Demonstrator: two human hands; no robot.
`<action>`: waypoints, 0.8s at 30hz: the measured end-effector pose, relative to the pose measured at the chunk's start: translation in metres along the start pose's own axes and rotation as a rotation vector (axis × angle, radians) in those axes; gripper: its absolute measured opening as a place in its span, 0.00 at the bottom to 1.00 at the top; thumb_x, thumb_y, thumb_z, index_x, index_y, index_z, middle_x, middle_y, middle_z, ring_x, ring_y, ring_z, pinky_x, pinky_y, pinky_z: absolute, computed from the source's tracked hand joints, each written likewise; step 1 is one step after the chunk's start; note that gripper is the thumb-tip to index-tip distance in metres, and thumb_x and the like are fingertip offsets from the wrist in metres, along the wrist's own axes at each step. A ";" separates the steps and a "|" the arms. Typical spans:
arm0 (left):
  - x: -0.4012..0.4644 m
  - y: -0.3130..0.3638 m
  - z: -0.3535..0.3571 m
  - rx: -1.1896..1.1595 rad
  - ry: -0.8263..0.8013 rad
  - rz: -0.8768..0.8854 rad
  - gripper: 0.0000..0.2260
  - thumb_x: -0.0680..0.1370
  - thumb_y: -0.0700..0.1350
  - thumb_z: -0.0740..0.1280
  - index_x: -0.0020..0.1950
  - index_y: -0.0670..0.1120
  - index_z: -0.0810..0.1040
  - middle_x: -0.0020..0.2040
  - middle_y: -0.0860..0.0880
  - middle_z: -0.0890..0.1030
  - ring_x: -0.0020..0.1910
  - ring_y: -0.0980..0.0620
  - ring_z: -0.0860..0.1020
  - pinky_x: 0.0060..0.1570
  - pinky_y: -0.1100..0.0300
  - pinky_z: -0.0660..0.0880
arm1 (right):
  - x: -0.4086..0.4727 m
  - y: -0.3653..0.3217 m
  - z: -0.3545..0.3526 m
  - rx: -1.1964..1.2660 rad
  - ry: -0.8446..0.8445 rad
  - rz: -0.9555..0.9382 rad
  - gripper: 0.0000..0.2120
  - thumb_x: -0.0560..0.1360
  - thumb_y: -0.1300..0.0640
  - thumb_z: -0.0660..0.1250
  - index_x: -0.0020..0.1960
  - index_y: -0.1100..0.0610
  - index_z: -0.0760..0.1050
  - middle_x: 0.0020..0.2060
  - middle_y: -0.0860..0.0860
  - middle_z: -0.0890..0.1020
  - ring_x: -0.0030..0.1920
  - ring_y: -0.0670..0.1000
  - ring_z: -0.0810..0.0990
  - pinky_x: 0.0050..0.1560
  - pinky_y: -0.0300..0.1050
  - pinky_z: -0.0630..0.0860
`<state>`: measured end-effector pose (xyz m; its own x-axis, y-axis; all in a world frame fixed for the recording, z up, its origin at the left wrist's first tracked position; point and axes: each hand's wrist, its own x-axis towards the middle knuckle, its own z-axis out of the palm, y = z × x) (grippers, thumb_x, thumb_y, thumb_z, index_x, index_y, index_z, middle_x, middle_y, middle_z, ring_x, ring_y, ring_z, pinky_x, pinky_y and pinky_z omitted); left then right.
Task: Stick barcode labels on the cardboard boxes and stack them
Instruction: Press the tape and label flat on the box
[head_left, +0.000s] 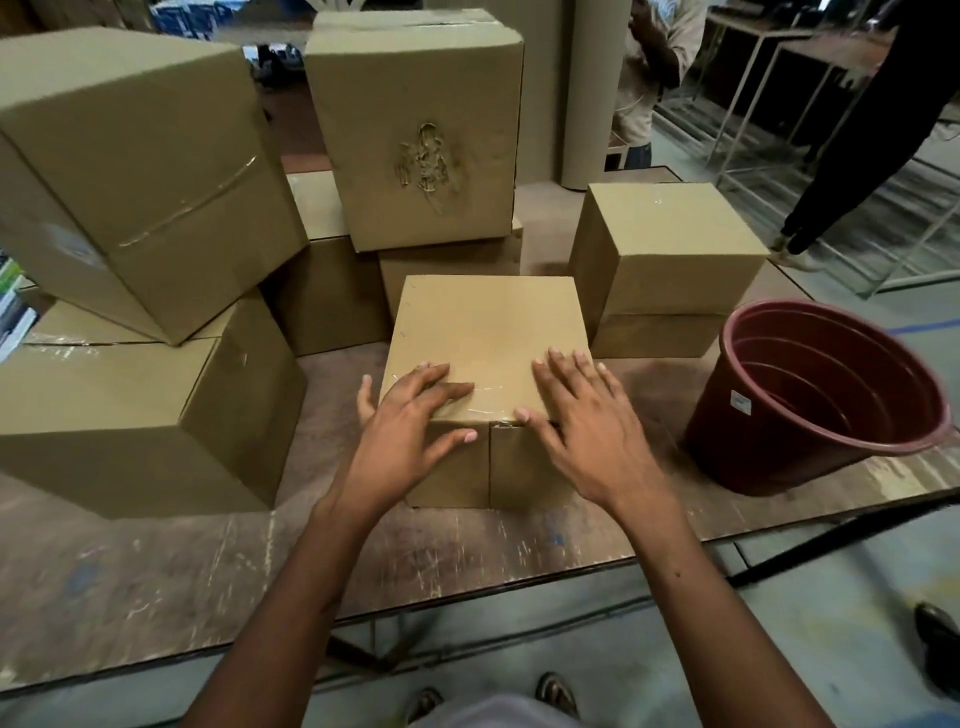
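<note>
A small cardboard box (485, 332) stands on the wooden table (156, 561) right in front of me. My left hand (410, 426) lies on its near left top corner with fingers spread. My right hand (587, 421) rests flat on the near right top edge, fingers apart too. Neither hand holds anything. No barcode label shows on this box. More boxes stand around it: a tilted one (135, 176) on a large box (130, 415) at the left, a torn-faced box (421, 130) behind, and one (665, 260) to the right.
A dark red plastic bucket (821, 395) stands tilted at the table's right edge. Two people (654, 78) stand beyond the table at the back right, near metal racks (769, 78). My feet show below the table's front edge.
</note>
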<state>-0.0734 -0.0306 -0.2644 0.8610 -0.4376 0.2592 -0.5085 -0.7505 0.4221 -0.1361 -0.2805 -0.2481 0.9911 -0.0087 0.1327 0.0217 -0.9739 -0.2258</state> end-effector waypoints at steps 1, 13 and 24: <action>0.001 0.001 0.000 0.000 -0.008 -0.002 0.26 0.79 0.67 0.67 0.76 0.64 0.75 0.81 0.57 0.69 0.84 0.55 0.61 0.80 0.30 0.45 | -0.001 -0.006 0.003 -0.046 0.006 -0.018 0.38 0.84 0.26 0.40 0.88 0.44 0.50 0.88 0.48 0.51 0.87 0.52 0.47 0.86 0.60 0.46; -0.007 0.007 0.021 0.006 0.075 -0.038 0.28 0.78 0.71 0.57 0.75 0.64 0.78 0.80 0.54 0.73 0.82 0.49 0.68 0.66 0.32 0.71 | 0.000 -0.010 0.020 -0.125 0.014 0.000 0.35 0.82 0.26 0.42 0.87 0.37 0.49 0.87 0.44 0.52 0.87 0.52 0.51 0.70 0.70 0.66; -0.015 0.003 0.029 -0.032 0.218 0.001 0.31 0.80 0.69 0.65 0.77 0.52 0.78 0.81 0.49 0.72 0.82 0.47 0.67 0.74 0.40 0.72 | -0.003 -0.001 0.017 -0.123 0.056 -0.038 0.39 0.80 0.22 0.43 0.87 0.37 0.49 0.87 0.47 0.55 0.87 0.53 0.52 0.71 0.70 0.67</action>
<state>-0.0881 -0.0406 -0.2917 0.8400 -0.3179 0.4397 -0.5120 -0.7324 0.4487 -0.1368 -0.2760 -0.2645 0.9808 0.0195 0.1938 0.0397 -0.9941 -0.1005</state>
